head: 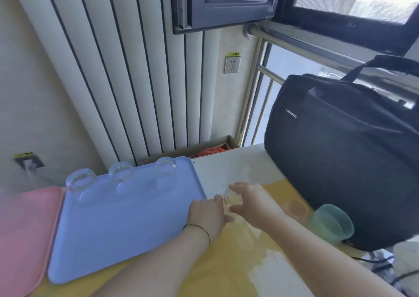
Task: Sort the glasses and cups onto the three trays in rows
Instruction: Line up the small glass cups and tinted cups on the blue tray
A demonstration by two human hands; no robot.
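Note:
A blue tray [118,228] lies on the table with three clear glasses in a row along its far edge: one at the left [80,183], one in the middle [121,174], one at the right [165,172]. A pink tray [22,228] lies to its left. Just right of the blue tray, a small clear glass [231,198] stands on the table. My right hand [254,202] is curled round it. My left hand [207,213] rests at the tray's right edge, its fingers touching the glass. A teal cup [333,223] and an orange cup [297,208] stand further right.
A large black laptop bag [340,156] fills the table's right side, close behind the cups. A cardboard box [215,149] sits behind the table by the ribbed wall panel. Cables hang past the table's right edge [385,267].

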